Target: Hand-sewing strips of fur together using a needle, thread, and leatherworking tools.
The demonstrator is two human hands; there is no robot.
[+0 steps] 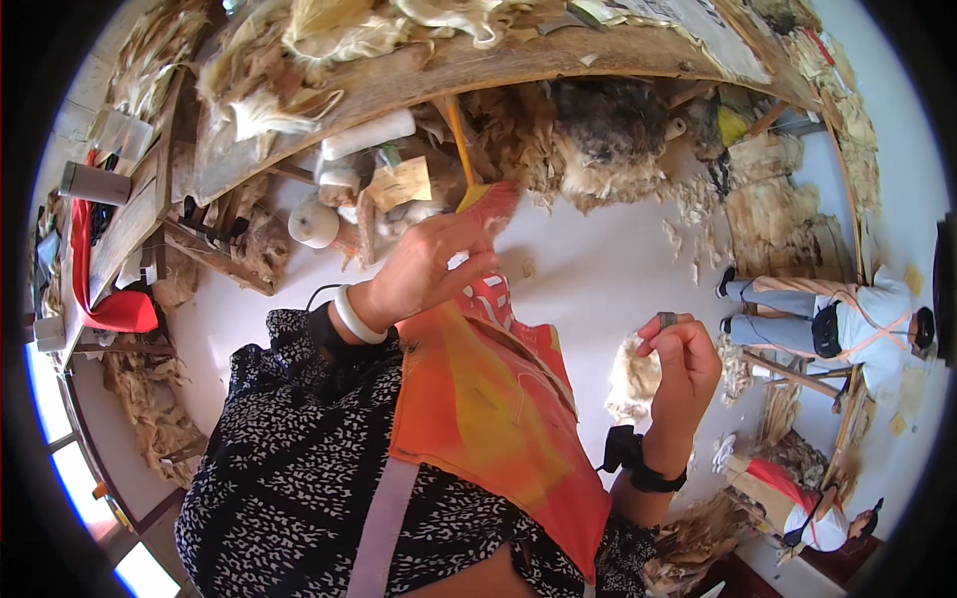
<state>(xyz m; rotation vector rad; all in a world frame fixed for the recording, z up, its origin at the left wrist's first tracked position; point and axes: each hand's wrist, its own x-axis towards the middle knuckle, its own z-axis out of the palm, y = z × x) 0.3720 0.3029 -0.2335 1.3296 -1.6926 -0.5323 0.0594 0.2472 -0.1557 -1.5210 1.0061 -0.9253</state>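
Note:
My left hand [444,269], with a white bangle [356,315] at the wrist, is raised in front of my body, its fingers drawn together. Whatever lies between those fingertips is too small to make out. Further right, my right hand [685,374] is also up, thumb and forefinger pinched. A grey metal thimble-like band [668,319] sits at its fingertips. No thread or needle can be made out between the hands. Below them hangs my orange, red and yellow apron [478,399]. Just beyond the left hand is a broom [493,206] with reddish bristles and a yellow handle.
A wooden workbench [469,65] ahead bears fur pelts [269,75]. Under it are a thread cone [313,224], a white roll [369,134], a cardboard piece [401,183] and piled furs [608,135]. A side table [125,244] stands left. Two people [862,324] [822,523] are at right.

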